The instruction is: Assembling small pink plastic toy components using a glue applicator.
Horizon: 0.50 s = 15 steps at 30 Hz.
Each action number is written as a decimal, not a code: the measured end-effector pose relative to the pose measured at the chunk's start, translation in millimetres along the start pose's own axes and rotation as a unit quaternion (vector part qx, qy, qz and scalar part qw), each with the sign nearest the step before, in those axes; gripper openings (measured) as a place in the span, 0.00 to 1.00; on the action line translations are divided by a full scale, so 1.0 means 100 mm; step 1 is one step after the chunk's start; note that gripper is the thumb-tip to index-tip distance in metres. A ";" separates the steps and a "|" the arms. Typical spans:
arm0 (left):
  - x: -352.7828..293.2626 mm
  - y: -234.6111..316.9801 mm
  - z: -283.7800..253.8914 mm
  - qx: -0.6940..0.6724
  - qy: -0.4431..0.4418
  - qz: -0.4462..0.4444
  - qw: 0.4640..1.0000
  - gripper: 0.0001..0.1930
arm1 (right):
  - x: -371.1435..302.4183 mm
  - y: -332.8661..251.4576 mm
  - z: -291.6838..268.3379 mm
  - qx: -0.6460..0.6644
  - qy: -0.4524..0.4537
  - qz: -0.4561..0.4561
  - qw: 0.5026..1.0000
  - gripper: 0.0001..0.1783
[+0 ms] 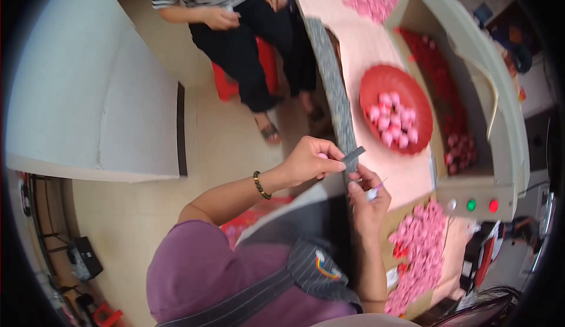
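My left hand (312, 161), with a beaded bracelet at its wrist, pinches a short dark grey strip (355, 154) between thumb and fingers. A bit of pink (322, 156) shows inside its curled fingers; its kind is hidden. Close by on the right, my right hand (369, 200) is closed around a small white and purple tool (374, 193) with a thin pointed tip. Its fingertips come near the lower side of the strip; whether they touch it I cannot tell. Both hands are above my lap, at the table's edge.
A red bowl (369, 80) of pink ball-shaped pieces stands on the pink-covered table (350, 39). Many flat pink pieces (421, 244) lie nearer me. A pale machine (512, 144) with coloured buttons is at the right. Across, a person (241, 50) sits on a red stool (268, 65).
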<state>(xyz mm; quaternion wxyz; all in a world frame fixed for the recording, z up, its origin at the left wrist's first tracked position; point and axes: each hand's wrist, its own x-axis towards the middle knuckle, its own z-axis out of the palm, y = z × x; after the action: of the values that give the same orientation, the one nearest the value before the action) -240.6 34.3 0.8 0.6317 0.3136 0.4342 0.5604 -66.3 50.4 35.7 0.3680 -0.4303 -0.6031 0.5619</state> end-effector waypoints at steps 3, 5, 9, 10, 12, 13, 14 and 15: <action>-0.22 -0.37 0.36 -0.048 -0.044 -0.030 0.997 0.05 | -0.37 0.07 -0.20 0.096 0.043 0.070 0.992 0.15; -0.29 -0.51 0.58 -0.024 -0.061 -0.037 0.997 0.05 | -0.60 0.15 -0.39 0.114 0.062 0.089 0.988 0.13; -0.30 -0.68 0.95 0.051 -0.149 0.011 0.987 0.05 | -0.88 0.26 -0.66 0.143 0.157 0.068 0.975 0.05; -0.29 -0.67 1.06 0.048 -0.204 0.014 0.978 0.05 | -0.94 0.25 -0.70 0.145 0.207 0.050 0.966 0.04; -0.21 -0.63 1.06 0.062 -0.243 0.023 0.968 0.09 | -1.00 0.26 -0.80 0.212 0.251 0.060 0.943 0.04; -0.22 -0.43 1.06 0.046 -0.193 -0.063 0.978 0.15 | -1.02 0.27 -0.88 0.233 0.249 0.034 0.939 0.03; -0.15 -0.51 0.99 0.016 -0.125 -0.036 0.991 0.20 | -1.04 0.31 -0.96 0.225 0.245 0.025 0.943 0.03; -0.09 -0.50 0.94 -0.027 -0.124 -0.001 0.992 0.24 | -1.07 0.31 -1.03 0.253 0.238 0.021 0.937 0.02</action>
<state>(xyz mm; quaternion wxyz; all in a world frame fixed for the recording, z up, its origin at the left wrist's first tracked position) -133.6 25.4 -1.5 0.6896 0.3632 0.3371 0.5281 70.9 -12.0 18.9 0.5857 -0.4571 -0.3267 0.5842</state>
